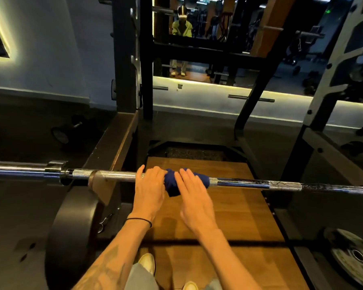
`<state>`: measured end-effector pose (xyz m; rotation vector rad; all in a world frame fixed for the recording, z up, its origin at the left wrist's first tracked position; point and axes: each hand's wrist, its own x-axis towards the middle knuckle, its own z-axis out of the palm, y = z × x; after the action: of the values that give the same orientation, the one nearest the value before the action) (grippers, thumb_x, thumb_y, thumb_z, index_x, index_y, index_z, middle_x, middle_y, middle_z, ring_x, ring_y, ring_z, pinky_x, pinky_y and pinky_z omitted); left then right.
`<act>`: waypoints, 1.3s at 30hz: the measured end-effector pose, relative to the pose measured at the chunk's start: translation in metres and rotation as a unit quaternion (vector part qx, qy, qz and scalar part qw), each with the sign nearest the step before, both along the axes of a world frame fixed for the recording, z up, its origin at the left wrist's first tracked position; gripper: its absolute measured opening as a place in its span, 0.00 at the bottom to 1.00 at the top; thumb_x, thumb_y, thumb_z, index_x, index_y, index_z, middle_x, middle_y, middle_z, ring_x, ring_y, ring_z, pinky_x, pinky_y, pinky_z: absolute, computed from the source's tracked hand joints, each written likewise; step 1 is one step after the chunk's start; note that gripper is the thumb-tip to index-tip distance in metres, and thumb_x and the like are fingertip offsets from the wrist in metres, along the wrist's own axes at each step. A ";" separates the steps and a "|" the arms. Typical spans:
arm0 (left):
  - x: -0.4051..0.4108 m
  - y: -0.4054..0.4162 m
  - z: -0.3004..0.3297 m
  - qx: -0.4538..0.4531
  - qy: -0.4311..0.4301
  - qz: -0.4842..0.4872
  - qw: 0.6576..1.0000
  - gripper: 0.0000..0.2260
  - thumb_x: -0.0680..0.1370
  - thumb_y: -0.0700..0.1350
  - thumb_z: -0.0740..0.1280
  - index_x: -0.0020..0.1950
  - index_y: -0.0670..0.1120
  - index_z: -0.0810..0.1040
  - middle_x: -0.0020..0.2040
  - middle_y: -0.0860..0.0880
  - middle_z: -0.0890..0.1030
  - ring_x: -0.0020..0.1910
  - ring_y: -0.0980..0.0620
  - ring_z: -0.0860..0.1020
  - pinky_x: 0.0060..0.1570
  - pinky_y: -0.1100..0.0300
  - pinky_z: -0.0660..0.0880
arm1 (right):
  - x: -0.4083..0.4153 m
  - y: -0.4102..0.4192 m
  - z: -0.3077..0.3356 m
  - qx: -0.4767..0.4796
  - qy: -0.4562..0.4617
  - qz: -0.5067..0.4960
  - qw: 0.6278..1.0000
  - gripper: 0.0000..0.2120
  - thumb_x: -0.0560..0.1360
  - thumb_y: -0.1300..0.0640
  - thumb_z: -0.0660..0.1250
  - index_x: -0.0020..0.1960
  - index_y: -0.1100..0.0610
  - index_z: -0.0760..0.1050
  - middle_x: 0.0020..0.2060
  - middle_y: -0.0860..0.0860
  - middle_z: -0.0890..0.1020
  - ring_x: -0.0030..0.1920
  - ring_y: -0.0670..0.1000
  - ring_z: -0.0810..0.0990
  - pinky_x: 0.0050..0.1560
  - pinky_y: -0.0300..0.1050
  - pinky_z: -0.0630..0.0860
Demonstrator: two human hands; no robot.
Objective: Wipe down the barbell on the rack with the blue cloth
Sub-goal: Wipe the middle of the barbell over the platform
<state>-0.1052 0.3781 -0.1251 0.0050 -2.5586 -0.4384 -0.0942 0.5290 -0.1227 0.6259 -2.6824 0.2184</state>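
A steel barbell [113, 176] runs across the view at waist height, resting on the rack. A dark blue cloth [172, 185] is bunched around the bar near its middle. My left hand [150, 189] lies over the bar at the cloth's left end, fingers curled onto the cloth and bar. My right hand [194, 197] lies on the cloth's right part with fingers nearly straight and slightly blurred. Bare bar shows on both sides of the cloth.
A black rack upright [126, 59] stands behind on the left and another rack upright [331, 91] on the right. A black plate [71, 237] stands low on the left, and a second plate [352, 254] lies at lower right. A wooden platform [228, 216] is underfoot. A mirror is ahead.
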 end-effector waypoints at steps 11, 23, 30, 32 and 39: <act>-0.006 0.001 0.017 -0.042 -0.079 -0.051 0.995 0.16 0.78 0.63 0.62 0.51 0.51 0.69 0.47 0.54 0.74 0.45 0.54 0.74 0.61 0.53 0.71 | -0.006 0.004 -0.015 -0.029 0.039 -0.186 0.981 0.40 0.67 0.63 0.71 0.77 0.65 0.63 0.75 0.64 0.65 0.78 0.66 0.57 0.78 0.61 0.52; -0.016 -0.002 0.021 -0.100 -0.130 -0.056 0.985 0.20 0.79 0.64 0.59 0.58 0.50 0.77 0.51 0.51 0.79 0.49 0.50 0.76 0.49 0.54 0.68 | -0.020 0.065 -0.018 -0.119 0.013 -0.143 0.982 0.37 0.67 0.67 0.74 0.74 0.62 0.68 0.73 0.59 0.71 0.74 0.60 0.68 0.76 0.52 0.60; -0.001 0.007 0.004 0.016 0.014 -0.042 0.999 0.12 0.73 0.52 0.75 0.52 0.48 0.81 0.44 0.51 0.81 0.44 0.51 0.77 0.52 0.56 0.70 | 0.006 -0.011 -0.020 0.020 0.022 -0.099 0.995 0.39 0.78 0.58 0.57 0.78 0.68 0.36 0.79 0.67 0.44 0.78 0.69 0.39 0.79 0.61 0.43; 0.002 0.009 -0.003 0.027 0.051 -0.039 0.998 0.11 0.71 0.44 0.75 0.52 0.47 0.81 0.47 0.49 0.82 0.49 0.49 0.79 0.58 0.57 0.68 | 0.006 -0.011 -0.017 0.041 0.040 -0.014 0.998 0.42 0.75 0.59 0.64 0.80 0.66 0.43 0.80 0.64 0.50 0.79 0.66 0.46 0.79 0.59 0.48; -0.009 -0.005 0.002 -0.032 0.019 -0.113 0.993 0.15 0.73 0.53 0.73 0.53 0.45 0.80 0.55 0.50 0.78 0.53 0.49 0.79 0.57 0.51 0.76 | -0.011 0.084 -0.020 -0.132 0.018 -0.068 0.989 0.41 0.65 0.71 0.73 0.76 0.63 0.65 0.76 0.59 0.67 0.77 0.59 0.62 0.76 0.56 0.63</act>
<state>-0.1147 0.3735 -0.1229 -0.3153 -2.5436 -0.4348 -0.1052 0.6133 -0.1431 0.3603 -2.5877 0.5085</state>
